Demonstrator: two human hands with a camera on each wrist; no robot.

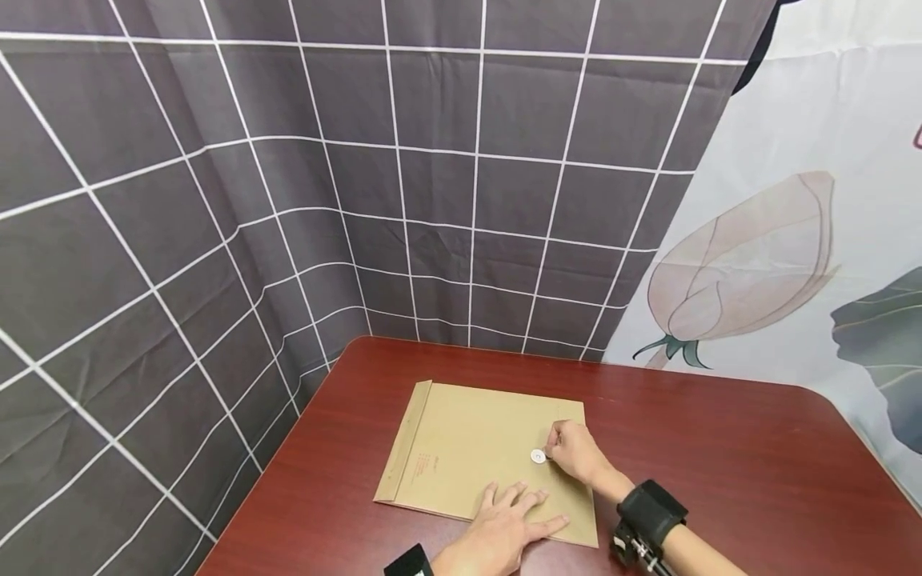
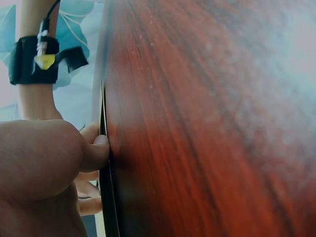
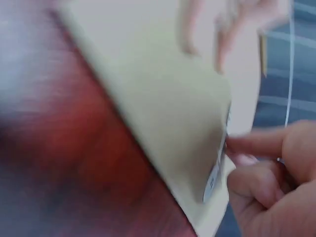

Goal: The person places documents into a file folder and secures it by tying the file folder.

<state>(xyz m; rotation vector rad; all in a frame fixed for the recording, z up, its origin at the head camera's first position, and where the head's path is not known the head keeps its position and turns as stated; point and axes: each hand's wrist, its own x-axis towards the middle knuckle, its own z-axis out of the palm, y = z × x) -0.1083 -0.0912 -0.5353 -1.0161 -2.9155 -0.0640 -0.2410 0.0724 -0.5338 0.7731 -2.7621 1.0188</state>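
Observation:
A flat tan paper document envelope (image 1: 497,424) lies on the table, with a folded flap along its left end and small red print near it. A round white button (image 1: 538,456) sits toward its right side. Beside the button, the right hand (image 1: 572,450) has its fingers curled, thumb and forefinger pinching what looks like a thin string. In the right wrist view the button (image 3: 212,182) appears nearly edge-on at the fingertips. Spread fingers of the left hand (image 1: 500,524) rest on the envelope's near edge. In the left wrist view its thumb (image 2: 100,146) lies at that edge.
The reddish-brown table (image 1: 720,448) reaches out to the right of the envelope. Behind and left hangs a grey curtain (image 1: 432,184) with white grid lines; a white cloth (image 1: 763,136) with a flower print hangs at right. Black straps (image 1: 651,512) carry the wrist cameras.

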